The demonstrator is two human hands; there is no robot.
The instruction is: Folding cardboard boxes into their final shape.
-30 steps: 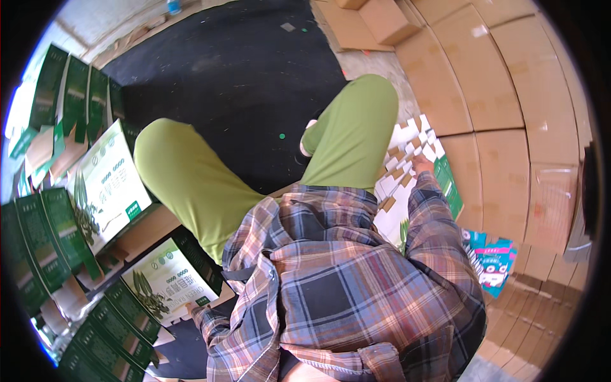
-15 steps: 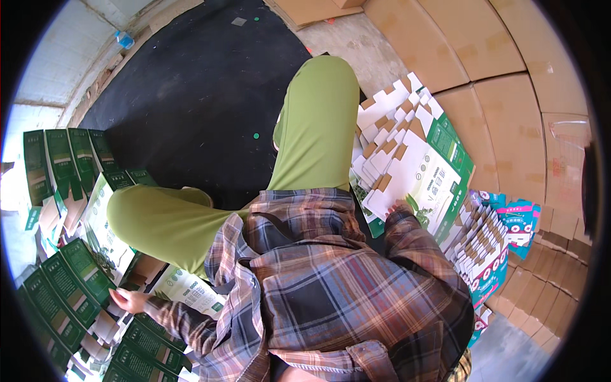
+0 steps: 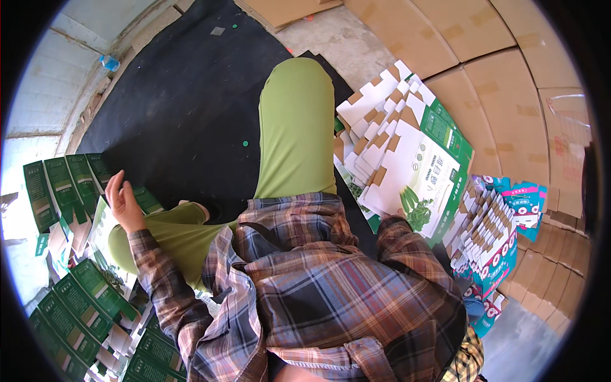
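my left hand (image 3: 122,202) is open, resting on the green boxes (image 3: 63,184), right hand's hidden behind my sleeve (image 3: 407,245) near the flat cartons (image 3: 414,159) so can't tell, best to slide one off the top.

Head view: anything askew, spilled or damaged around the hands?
Nothing looks damaged or spilled. The stack of flat white-and-green cartons by the right knee is fanned unevenly, edges misaligned. The left hand rests over the folded green boxes. The right hand is hidden.
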